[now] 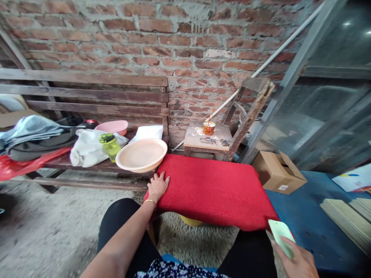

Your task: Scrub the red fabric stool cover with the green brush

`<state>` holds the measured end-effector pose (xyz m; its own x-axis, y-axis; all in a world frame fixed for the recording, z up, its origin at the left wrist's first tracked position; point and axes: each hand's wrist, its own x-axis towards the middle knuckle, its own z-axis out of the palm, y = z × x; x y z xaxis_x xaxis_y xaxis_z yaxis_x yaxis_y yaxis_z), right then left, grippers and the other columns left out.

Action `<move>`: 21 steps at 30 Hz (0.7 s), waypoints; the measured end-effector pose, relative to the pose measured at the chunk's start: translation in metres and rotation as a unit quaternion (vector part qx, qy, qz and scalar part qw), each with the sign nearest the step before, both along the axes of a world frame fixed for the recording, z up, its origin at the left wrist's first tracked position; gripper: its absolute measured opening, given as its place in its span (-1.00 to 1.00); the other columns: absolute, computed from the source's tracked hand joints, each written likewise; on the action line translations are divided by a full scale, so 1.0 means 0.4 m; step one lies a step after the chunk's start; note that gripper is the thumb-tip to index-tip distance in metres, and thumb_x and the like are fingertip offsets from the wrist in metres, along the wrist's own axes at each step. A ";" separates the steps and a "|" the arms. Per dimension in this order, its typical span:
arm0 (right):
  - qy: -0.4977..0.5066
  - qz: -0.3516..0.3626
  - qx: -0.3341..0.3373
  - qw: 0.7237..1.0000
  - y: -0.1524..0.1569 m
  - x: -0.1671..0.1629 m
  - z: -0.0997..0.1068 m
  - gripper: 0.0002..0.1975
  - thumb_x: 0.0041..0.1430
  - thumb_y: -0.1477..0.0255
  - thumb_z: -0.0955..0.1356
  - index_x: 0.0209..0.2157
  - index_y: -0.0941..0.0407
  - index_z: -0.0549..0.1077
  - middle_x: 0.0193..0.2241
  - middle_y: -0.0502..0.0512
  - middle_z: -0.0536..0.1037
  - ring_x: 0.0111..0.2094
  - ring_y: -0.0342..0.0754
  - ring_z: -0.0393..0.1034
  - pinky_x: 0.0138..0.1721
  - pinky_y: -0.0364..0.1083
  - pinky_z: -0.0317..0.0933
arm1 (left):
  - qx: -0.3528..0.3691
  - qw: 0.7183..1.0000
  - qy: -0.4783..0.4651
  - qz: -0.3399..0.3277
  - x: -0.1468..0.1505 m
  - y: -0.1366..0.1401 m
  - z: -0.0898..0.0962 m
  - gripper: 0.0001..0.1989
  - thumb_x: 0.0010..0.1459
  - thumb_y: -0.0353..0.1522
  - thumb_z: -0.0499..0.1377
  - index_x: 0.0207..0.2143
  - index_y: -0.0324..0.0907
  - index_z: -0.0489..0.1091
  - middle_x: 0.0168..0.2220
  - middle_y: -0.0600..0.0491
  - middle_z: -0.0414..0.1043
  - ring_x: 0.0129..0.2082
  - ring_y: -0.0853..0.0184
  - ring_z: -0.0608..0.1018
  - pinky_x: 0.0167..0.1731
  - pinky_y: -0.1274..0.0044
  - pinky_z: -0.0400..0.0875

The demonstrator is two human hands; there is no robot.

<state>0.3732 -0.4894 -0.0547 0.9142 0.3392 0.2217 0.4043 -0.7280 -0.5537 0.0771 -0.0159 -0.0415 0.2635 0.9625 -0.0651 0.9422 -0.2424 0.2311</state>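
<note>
brick wall (185, 42) | wooden bench (87, 92) | gritty concrete floor (52, 224) | daylight

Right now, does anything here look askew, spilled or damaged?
Yes: the wooden chair by the brick wall has a worn, splintered back and pale crumbs scattered on its seat beside the small cup.

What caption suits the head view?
Left hand flat on red cloth; right hand holds pale green phone.

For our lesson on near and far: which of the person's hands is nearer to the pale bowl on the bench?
Left. The left hand rests on the red cloth's edge just below the bowl. The right hand holds a phone far off at the cloth's opposite corner.
</note>
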 end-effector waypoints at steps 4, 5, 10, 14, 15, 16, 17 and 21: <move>0.006 0.061 -0.004 0.998 0.100 -0.060 0.011 -0.61 -0.03 -0.08 0.33 -0.27 -0.15 0.51 -0.29 0.27 0.54 -0.14 0.36 0.45 -0.07 0.30 0.33 | 0.005 1.000 -0.001 0.005 0.001 0.000 0.000 -0.38 0.33 -0.01 -0.11 0.34 -0.01 0.17 0.17 -0.23 0.23 0.09 -0.08 0.38 0.01 0.07 0.30; -0.002 0.099 0.000 0.995 0.154 -0.101 0.015 -0.60 0.01 -0.07 0.32 -0.24 -0.13 0.53 -0.25 0.24 0.52 -0.16 0.30 0.47 -0.10 0.25 0.36 | 0.004 1.000 -0.001 0.006 0.001 0.000 0.000 -0.38 0.33 -0.01 -0.11 0.34 -0.01 0.17 0.18 -0.23 0.23 0.09 -0.08 0.38 0.01 0.07 0.29; -0.042 0.343 -0.030 0.938 0.460 -0.361 0.055 -0.74 0.14 0.20 0.36 -0.14 -0.06 0.54 -0.15 0.11 0.49 -0.16 0.07 0.47 -0.13 0.00 0.38 | 0.002 1.000 -0.008 -0.002 -0.002 0.001 -0.002 -0.39 0.33 -0.01 -0.10 0.34 -0.01 0.17 0.21 -0.24 0.20 0.10 -0.07 0.36 0.02 0.08 0.28; -0.078 0.435 -0.097 0.892 0.609 -0.498 0.105 -0.79 0.13 0.37 0.42 -0.15 -0.02 0.52 -0.16 0.10 0.47 -0.12 0.07 0.41 -0.05 0.00 0.30 | 0.014 1.000 -0.011 -0.003 -0.003 0.001 -0.004 -0.39 0.33 -0.02 -0.09 0.32 -0.03 0.19 0.20 -0.24 0.21 0.09 -0.06 0.37 0.00 0.09 0.30; -0.079 0.441 -0.109 0.887 0.625 -0.509 0.112 -0.80 0.13 0.39 0.42 -0.16 0.00 0.52 -0.17 0.10 0.47 -0.12 0.07 0.41 -0.05 0.00 0.29 | 0.016 1.000 -0.012 -0.003 -0.003 0.001 -0.005 -0.39 0.33 -0.01 -0.09 0.32 -0.03 0.19 0.20 -0.24 0.21 0.09 -0.06 0.37 0.00 0.09 0.30; -0.076 0.443 -0.118 0.886 0.632 -0.509 0.115 -0.80 0.13 0.40 0.42 -0.17 0.00 0.52 -0.18 0.10 0.46 -0.13 0.06 0.40 -0.06 -0.01 0.29 | 0.015 1.000 -0.013 -0.002 -0.002 0.001 -0.005 -0.39 0.33 -0.01 -0.09 0.32 -0.03 0.19 0.20 -0.24 0.21 0.09 -0.07 0.37 0.00 0.09 0.30; -0.072 0.440 -0.123 0.887 0.630 -0.500 0.113 -0.80 0.12 0.40 0.42 -0.16 0.00 0.52 -0.19 0.10 0.46 -0.14 0.06 0.40 -0.07 -0.01 0.28 | 0.012 1.000 -0.012 -0.001 -0.002 0.002 -0.006 -0.39 0.33 -0.01 -0.09 0.33 -0.02 0.19 0.20 -0.24 0.21 0.09 -0.06 0.36 0.01 0.09 0.30; -0.022 0.392 -0.100 0.914 0.538 -0.383 0.070 -0.74 0.17 0.30 0.34 -0.09 -0.04 0.51 -0.16 0.10 0.47 -0.15 0.05 0.44 -0.08 0.01 0.32 | 0.002 1.000 -0.018 -0.001 -0.001 0.003 -0.007 -0.38 0.32 0.00 -0.10 0.33 -0.01 0.18 0.21 -0.23 0.20 0.11 -0.06 0.35 0.03 0.09 0.27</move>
